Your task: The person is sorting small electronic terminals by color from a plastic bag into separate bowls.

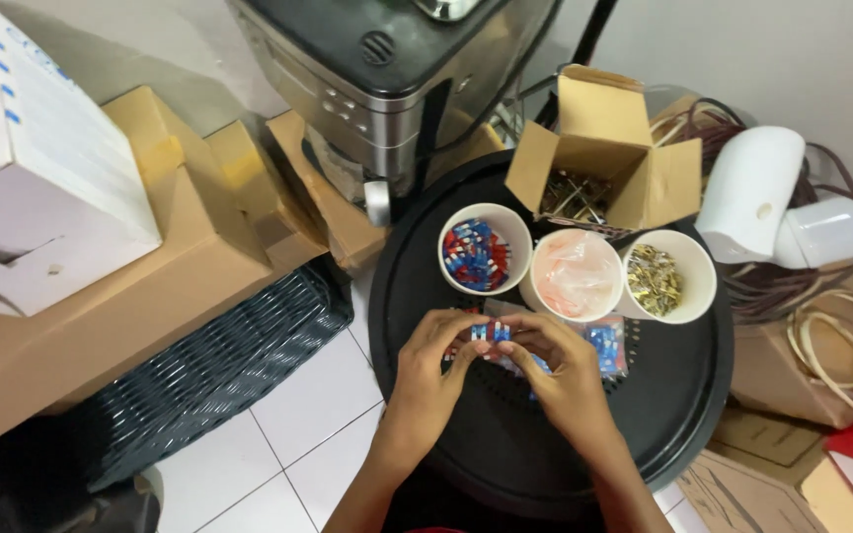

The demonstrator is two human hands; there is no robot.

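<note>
Now | step: joining small blue parts [494, 333], judged mid-assembly | left hand [433, 360] and right hand [563, 367] both pinching them above round black table [417, 296] | next likely needs another piece from the red-blue cup [484, 249].

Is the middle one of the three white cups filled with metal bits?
No, the middle cup holds a crumpled clear plastic bag with a pinkish tint; the metal bits fill the right cup.

A round black tray [688, 395] carries three white cups [486, 249], an open cardboard box [604, 148] and small blue parts [606, 345].
</note>
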